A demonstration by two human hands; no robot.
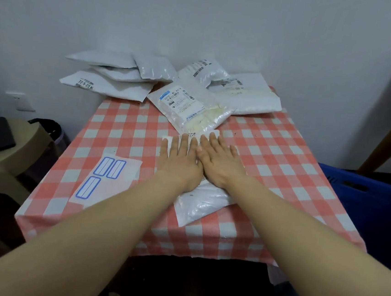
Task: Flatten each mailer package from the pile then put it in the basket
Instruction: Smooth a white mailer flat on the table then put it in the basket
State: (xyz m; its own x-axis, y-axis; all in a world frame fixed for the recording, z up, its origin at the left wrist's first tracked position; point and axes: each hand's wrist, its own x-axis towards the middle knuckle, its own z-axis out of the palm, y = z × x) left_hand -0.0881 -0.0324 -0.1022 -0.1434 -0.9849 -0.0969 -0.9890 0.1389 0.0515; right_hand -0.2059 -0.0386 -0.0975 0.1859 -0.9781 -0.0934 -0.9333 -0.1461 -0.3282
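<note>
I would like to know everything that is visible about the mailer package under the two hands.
The mailer package is a white, glossy plastic bag, wrinkled, lying flat and askew on the checked tablecloth. The left hand and right hand press on it side by side, fingers straight. Its far end lies close to a labelled mailer.

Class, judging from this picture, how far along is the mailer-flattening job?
Done: nothing shows as finished, and the inside of the blue basket is out of view. In hand: the left hand and right hand press flat on one mailer near the table's front. Left: several puffy mailers in the pile at the far edge.
</note>
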